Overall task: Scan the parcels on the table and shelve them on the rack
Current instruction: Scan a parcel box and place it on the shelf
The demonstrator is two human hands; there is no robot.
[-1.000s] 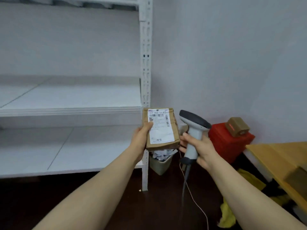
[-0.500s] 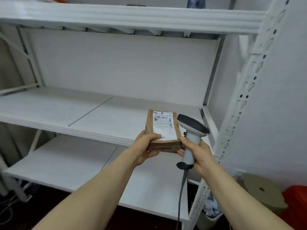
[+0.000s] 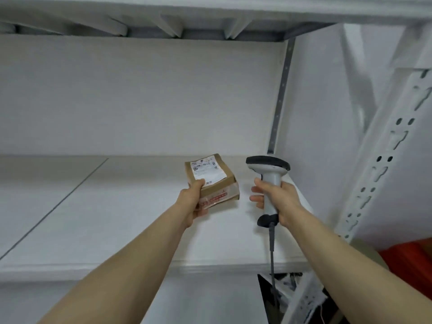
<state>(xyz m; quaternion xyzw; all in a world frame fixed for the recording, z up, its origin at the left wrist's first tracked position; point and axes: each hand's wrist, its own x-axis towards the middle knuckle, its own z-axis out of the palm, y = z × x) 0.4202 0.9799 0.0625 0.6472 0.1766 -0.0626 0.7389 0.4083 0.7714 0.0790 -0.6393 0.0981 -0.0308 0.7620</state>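
Note:
My left hand [image 3: 192,202] grips a small brown cardboard parcel [image 3: 214,181] by its near left corner, thumb on the white shipping label. The parcel is tilted over the right part of the white rack shelf [image 3: 117,218]; whether it touches the board I cannot tell. My right hand [image 3: 278,199] holds a grey-and-white barcode scanner [image 3: 268,174] upright by its handle, just right of the parcel and apart from it. The scanner's cable [image 3: 271,253] hangs down past the shelf's front edge.
The white rack's perforated upright [image 3: 378,174] rises at the right, and another shelf [image 3: 210,17] runs overhead. A seam [image 3: 53,206] splits the shelf board on the left. A red object [image 3: 411,260] shows at lower right, a bin with paper [image 3: 289,291] below the shelf.
I have come closer to the rack and the view has risen. My left hand has carried the parcel forward over the shelf and turned it. The scanner has moved apart from the parcel.

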